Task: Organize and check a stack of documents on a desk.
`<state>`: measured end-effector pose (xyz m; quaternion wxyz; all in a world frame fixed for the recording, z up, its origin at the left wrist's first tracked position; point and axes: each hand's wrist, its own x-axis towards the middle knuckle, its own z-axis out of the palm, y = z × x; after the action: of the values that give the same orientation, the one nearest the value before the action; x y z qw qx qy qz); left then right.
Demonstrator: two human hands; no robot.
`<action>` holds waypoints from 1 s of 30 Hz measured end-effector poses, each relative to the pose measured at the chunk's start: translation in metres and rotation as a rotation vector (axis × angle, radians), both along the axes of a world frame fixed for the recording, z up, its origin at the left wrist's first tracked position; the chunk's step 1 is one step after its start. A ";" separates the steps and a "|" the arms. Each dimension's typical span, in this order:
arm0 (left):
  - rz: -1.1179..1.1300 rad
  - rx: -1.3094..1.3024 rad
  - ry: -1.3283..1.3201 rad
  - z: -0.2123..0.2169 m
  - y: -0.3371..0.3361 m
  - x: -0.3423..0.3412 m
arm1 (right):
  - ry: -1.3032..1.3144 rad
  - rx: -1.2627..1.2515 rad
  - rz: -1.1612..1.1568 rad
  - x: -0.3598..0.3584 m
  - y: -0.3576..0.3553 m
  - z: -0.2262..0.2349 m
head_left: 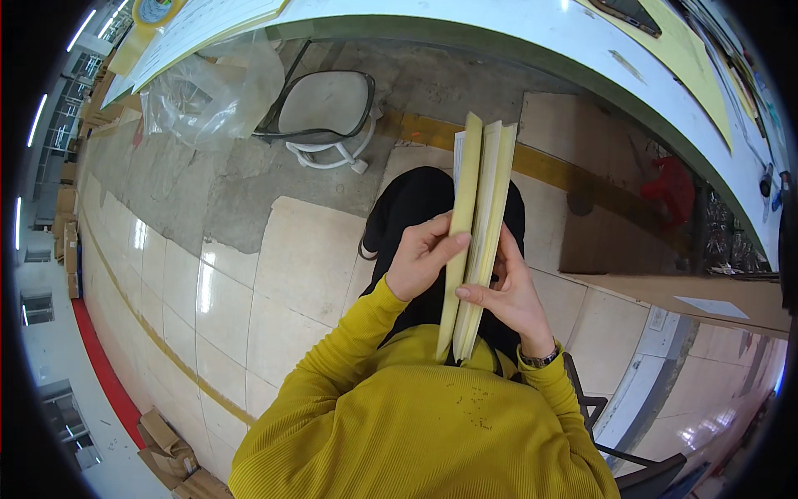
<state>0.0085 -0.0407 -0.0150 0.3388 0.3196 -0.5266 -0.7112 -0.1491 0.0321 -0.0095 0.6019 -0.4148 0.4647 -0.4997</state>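
Over my lap I hold a bundle of pale yellow sheets (pixel 490 216) on edge, split lengthwise into two parts with a narrow gap between. White paper edges show among the yellow ones. My left hand (pixel 426 252) grips the left part, its thumb across the top edge. Around the right part, my right hand (pixel 514 291) is closed, thumb on the near edge and fingers along the outer side. The fingers of both hands are partly hidden behind the sheets. The lower end of the bundle reaches my yellow sweater (pixel 416 407).
A white table (pixel 532 37) curves across the far side, with yellow sheets (pixel 665 50) and a tape roll (pixel 155 10) on it. Clear plastic (pixel 212 91) hangs off its left end. Beyond my knees stands a grey stool (pixel 326 104); a cardboard box (pixel 690 293) is at right.
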 end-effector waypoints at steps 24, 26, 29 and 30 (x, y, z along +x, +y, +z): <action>0.263 -0.104 -0.157 -0.016 0.015 0.013 | -0.042 0.107 0.036 0.014 -0.015 -0.027; 0.255 -0.082 -0.132 -0.014 0.015 0.015 | -0.040 0.106 0.039 0.013 -0.015 -0.026; 0.299 -0.120 -0.085 -0.024 0.015 0.013 | -0.040 0.115 0.034 0.012 -0.015 -0.027; 0.299 -0.119 -0.086 -0.025 0.016 0.015 | -0.040 0.106 0.040 0.011 -0.016 -0.028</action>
<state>0.0236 -0.0251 -0.0403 0.4360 0.4040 -0.5285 -0.6061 -0.1379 0.0164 -0.0371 0.6424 -0.3814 0.4699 -0.4702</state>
